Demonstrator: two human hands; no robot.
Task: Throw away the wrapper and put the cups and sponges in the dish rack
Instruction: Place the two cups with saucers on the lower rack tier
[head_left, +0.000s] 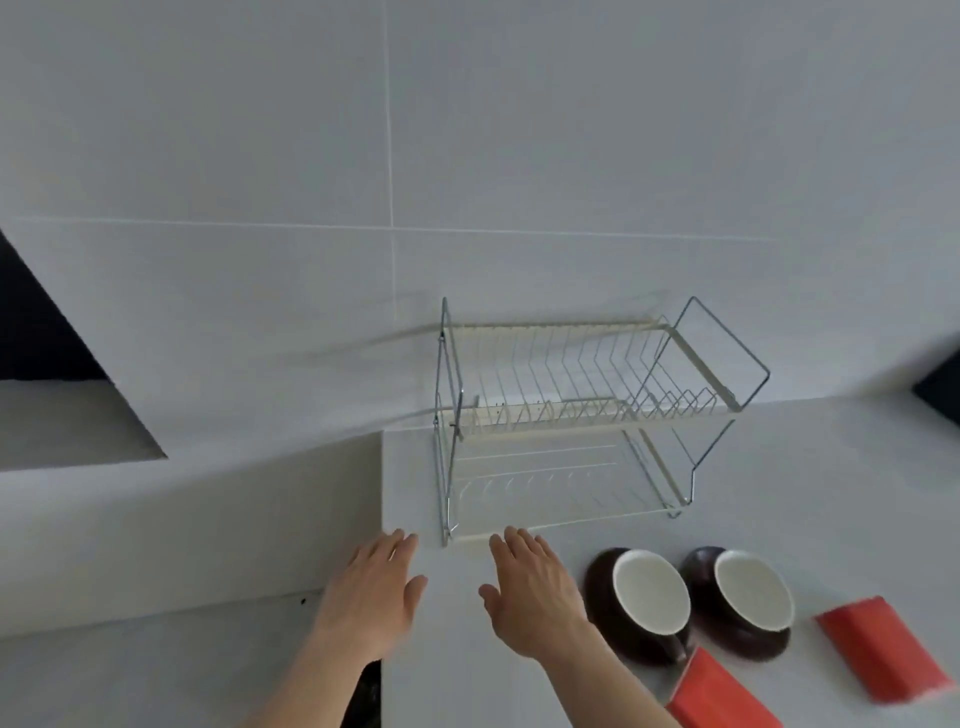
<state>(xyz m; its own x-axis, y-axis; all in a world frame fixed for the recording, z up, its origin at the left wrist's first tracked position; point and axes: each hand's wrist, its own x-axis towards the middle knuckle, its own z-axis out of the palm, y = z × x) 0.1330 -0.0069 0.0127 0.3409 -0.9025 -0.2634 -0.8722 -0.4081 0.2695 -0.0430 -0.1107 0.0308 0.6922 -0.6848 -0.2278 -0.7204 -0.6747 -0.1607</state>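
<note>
A two-tier wire dish rack (587, 415) stands on the white counter against the tiled wall, with both tiers bare. Two dark brown cups with white insides lie in front of it: one (644, 603) nearer the middle, the other (748, 597) to its right. Two red sponges lie near the front edge, one (722, 696) below the cups and one (883, 649) at the far right. My left hand (374, 597) and my right hand (535, 592) hover flat and open over the counter, just in front of the rack's left corner, holding nothing. No wrapper is in view.
The white counter (810, 467) ends at a vertical edge on the left near my left hand, with a lower beige surface (208, 530) beyond it. A dark opening (36, 332) shows at the far left. The tiled wall rises behind the rack.
</note>
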